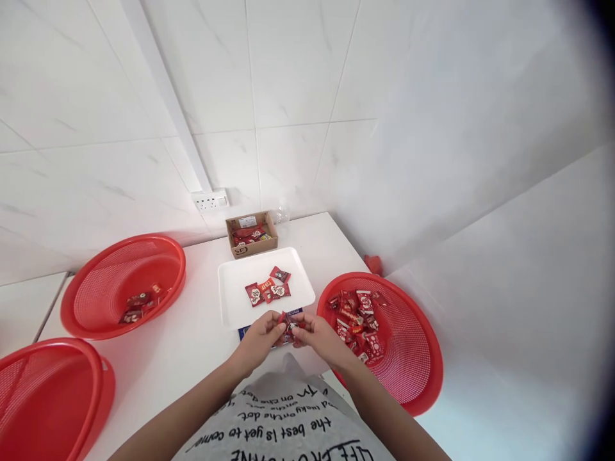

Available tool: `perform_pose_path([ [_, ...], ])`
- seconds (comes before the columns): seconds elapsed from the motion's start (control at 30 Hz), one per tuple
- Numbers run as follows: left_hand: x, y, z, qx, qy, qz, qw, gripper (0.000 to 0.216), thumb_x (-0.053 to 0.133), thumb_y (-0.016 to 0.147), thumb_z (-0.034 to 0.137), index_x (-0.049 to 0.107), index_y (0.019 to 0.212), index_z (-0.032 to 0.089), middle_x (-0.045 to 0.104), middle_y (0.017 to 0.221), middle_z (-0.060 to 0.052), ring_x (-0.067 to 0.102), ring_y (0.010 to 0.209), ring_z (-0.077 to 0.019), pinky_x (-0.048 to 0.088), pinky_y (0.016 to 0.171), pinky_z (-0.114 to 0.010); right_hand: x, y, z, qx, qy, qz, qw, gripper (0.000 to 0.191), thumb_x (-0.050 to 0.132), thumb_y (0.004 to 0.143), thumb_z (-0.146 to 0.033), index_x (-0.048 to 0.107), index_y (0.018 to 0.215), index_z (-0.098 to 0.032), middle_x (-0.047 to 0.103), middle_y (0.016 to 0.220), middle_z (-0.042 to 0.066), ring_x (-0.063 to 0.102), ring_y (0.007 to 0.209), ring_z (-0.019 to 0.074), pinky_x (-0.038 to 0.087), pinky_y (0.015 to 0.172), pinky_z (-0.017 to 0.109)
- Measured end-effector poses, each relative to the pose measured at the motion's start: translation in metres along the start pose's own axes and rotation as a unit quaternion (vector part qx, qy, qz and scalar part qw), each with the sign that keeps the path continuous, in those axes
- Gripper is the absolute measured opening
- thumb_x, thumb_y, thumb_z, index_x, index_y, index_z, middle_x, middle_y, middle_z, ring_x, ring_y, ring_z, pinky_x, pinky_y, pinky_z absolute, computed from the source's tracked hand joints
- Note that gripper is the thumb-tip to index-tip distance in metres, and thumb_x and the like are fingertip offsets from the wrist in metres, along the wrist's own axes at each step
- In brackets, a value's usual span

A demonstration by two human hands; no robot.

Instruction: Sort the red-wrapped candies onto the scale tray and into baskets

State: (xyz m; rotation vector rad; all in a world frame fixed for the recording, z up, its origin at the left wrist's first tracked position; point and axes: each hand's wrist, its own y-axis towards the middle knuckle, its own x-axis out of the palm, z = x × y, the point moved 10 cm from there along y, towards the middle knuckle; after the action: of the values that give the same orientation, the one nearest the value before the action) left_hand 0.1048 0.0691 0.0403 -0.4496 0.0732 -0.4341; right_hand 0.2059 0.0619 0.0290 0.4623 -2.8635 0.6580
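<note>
Between my left hand (262, 333) and my right hand (314, 334) is a small dark red wrapped packet (289, 325), pinched by the fingers of both. Both hands are close to my body, over the near edge of a white tray (233, 306). Several red packets (269, 288) lie loosely together in the middle of that tray. Under its near edge, a dark blue flat item (245, 333) partly shows; the hands and tray cover the rest. To the right of my right hand stands a red mesh basket (408, 346) holding many red packets (362, 320).
A cardboard box (257, 248) with red packets stands behind the tray, beside a clear plastic item (281, 214). At the left are a red basket (96, 298) with a few packets and another red basket (48, 410). A socket (210, 200) is on the tiled wall.
</note>
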Motion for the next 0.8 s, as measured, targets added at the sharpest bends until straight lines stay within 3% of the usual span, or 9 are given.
perform_pose_path([
  [0.1, -0.01, 0.0, -0.025, -0.002, 0.061, -0.013, 0.998, 0.026, 0.047, 0.086, 0.041, 0.053, 0.097, 0.018, 0.062, 0.078, -0.003, 0.06, 0.077, -0.0185, 0.049, 0.076, -0.035, -0.007, -0.008, 0.023, 0.015, -0.024, 0.051, 0.998, 0.041, 0.071, 0.07, -0.048, 0.064, 0.096, -0.018, 0.069, 0.088, 0.004, 0.066, 0.075, 0.0172, 0.053, 0.072, 0.034],
  [0.17, -0.033, 0.005, -0.033, 0.028, 0.149, 0.04, 0.988, 0.033, 0.045, 0.087, 0.038, 0.051, 0.111, 0.017, 0.064, 0.102, -0.01, 0.06, 0.1, -0.0234, 0.047, 0.087, -0.04, -0.033, -0.014, 0.033, 0.013, -0.044, 0.126, 0.991, 0.042, 0.069, 0.07, -0.048, 0.064, 0.098, -0.017, 0.069, 0.088, 0.005, 0.066, 0.075, 0.0184, 0.054, 0.074, 0.036],
  [0.27, -0.07, 0.016, -0.031, 0.094, 0.289, 0.143, 0.942, 0.049, 0.046, 0.087, 0.033, 0.041, 0.133, 0.018, 0.041, 0.143, -0.015, 0.033, 0.136, -0.028, 0.031, 0.109, -0.046, -0.087, -0.028, 0.046, 0.008, -0.073, 0.262, 0.962, 0.042, 0.062, 0.075, -0.047, 0.062, 0.105, -0.018, 0.07, 0.096, 0.009, 0.067, 0.081, 0.0221, 0.055, 0.077, 0.039],
  [0.4, -0.091, 0.045, -0.043, 0.08, 0.397, 0.173, 0.898, 0.065, 0.045, 0.088, 0.037, 0.025, 0.145, 0.013, 0.017, 0.156, -0.019, 0.008, 0.145, -0.0337, 0.02, 0.114, -0.051, -0.137, -0.042, 0.065, 0.027, -0.174, 0.348, 0.921, 0.05, 0.048, 0.081, -0.042, 0.053, 0.125, -0.019, 0.062, 0.123, 0.013, 0.062, 0.109, 0.0259, 0.053, 0.087, 0.04],
  [0.47, -0.089, 0.062, -0.046, 0.073, 0.433, 0.169, 0.882, 0.072, 0.046, 0.087, 0.04, 0.019, 0.147, 0.01, 0.015, 0.156, -0.023, 0.007, 0.144, -0.0358, 0.018, 0.114, -0.053, -0.147, -0.041, 0.068, 0.021, -0.248, 0.354, 0.902, 0.057, 0.047, 0.08, -0.04, 0.048, 0.131, -0.017, 0.052, 0.137, 0.013, 0.05, 0.126, 0.026, 0.045, 0.101, 0.042],
  [0.57, -0.074, 0.087, -0.039, 0.088, 0.47, 0.167, 0.862, 0.08, 0.046, 0.086, 0.049, 0.014, 0.149, 0.009, 0.013, 0.156, -0.024, 0.008, 0.144, -0.0366, 0.016, 0.113, -0.056, -0.15, -0.034, 0.072, 0.004, -0.324, 0.331, 0.886, 0.063, 0.048, 0.077, -0.036, 0.043, 0.136, -0.013, 0.044, 0.144, 0.015, 0.038, 0.136, 0.0261, 0.033, 0.111, 0.043],
  [0.8, -0.047, 0.135, -0.015, 0.081, 0.54, 0.145, 0.825, 0.087, 0.045, 0.083, 0.063, 0.014, 0.15, 0.018, 0.006, 0.158, -0.019, 0.004, 0.144, -0.0367, 0.007, 0.111, -0.061, -0.166, -0.026, 0.082, -0.021, -0.346, 0.304, 0.887, 0.057, 0.047, 0.077, -0.033, 0.048, 0.131, -0.013, 0.048, 0.138, 0.017, 0.041, 0.133, 0.0265, 0.031, 0.112, 0.043],
])
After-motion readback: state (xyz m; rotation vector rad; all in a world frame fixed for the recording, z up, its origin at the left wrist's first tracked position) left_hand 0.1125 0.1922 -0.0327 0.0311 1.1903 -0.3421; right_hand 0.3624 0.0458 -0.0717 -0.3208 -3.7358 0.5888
